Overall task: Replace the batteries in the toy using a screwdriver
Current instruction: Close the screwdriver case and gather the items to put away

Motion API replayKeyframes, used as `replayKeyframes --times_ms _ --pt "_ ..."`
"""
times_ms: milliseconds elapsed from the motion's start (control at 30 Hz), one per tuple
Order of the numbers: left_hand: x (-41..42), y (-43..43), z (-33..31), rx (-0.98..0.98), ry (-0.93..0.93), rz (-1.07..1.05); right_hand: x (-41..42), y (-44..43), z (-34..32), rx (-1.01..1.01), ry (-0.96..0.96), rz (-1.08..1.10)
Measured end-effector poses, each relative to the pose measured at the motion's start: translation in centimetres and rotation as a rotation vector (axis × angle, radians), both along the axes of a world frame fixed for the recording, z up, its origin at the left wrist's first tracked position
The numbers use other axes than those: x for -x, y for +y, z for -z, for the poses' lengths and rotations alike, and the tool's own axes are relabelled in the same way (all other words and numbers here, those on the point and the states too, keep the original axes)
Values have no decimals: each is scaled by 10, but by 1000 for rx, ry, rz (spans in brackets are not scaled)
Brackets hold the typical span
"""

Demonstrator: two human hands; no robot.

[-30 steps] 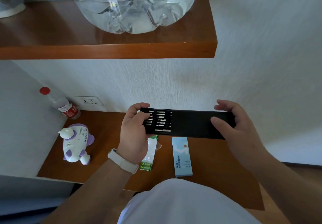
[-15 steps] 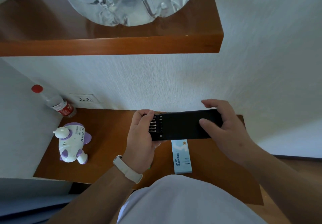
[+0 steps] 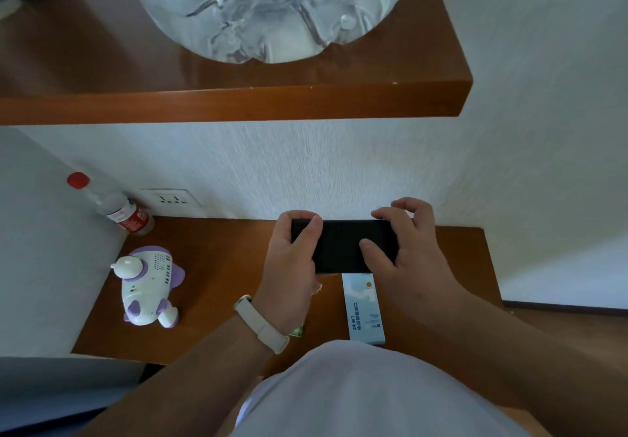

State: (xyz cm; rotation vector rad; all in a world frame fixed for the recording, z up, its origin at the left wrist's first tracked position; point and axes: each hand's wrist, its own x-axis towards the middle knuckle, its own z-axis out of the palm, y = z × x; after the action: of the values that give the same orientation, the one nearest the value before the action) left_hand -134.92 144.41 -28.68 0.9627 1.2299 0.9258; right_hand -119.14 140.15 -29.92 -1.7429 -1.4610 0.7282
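Observation:
A black screwdriver bit case (image 3: 343, 246) is held over the back of the wooden desk (image 3: 217, 277), fully slid together so no bits show. My left hand (image 3: 292, 260) grips its left end, thumb on top. My right hand (image 3: 404, 250) grips its right end, thumb on the front face and fingers curled over the far edge. The white and purple toy (image 3: 149, 287) stands at the left of the desk, apart from both hands. A green battery pack (image 3: 298, 330) peeks out below my left wrist, mostly hidden.
A light blue box (image 3: 364, 307) lies on the desk under the case. A red-capped bottle (image 3: 115, 207) leans in the back left corner beside a wall socket (image 3: 171, 198). A wooden shelf (image 3: 238, 97) overhead carries a large clear water jug (image 3: 268, 5).
The case's inner tray with the bits has slid into the sleeve as my hands came together. The case is now short and shut, and the bits no longer show.

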Motion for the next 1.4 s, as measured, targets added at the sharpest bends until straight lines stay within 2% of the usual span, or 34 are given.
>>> replayKeyframes --times_ms 67,233,367,500,700,1100,1267,1400 --pt "3 4 0 -22 10 19 -1 0 3 21 -3 -40" --pt "14 20 2 -77 72 84 -4 -6 7 118 -147 -187" --pt "21 21 11 124 -144 -2 -1 -7 12 293 30 -146" --pt "20 -2 23 157 -239 57 7 -17 21 364 129 -124" --pt "24 -40 44 164 -22 221 33 -29 31 394 314 -146" --pt "99 -38 71 123 117 172 101 -20 54 560 321 -143" --pt "140 -26 90 205 115 147 144 -8 69 600 225 -129" --pt "170 -9 111 309 103 163 176 1 82 652 226 -94"
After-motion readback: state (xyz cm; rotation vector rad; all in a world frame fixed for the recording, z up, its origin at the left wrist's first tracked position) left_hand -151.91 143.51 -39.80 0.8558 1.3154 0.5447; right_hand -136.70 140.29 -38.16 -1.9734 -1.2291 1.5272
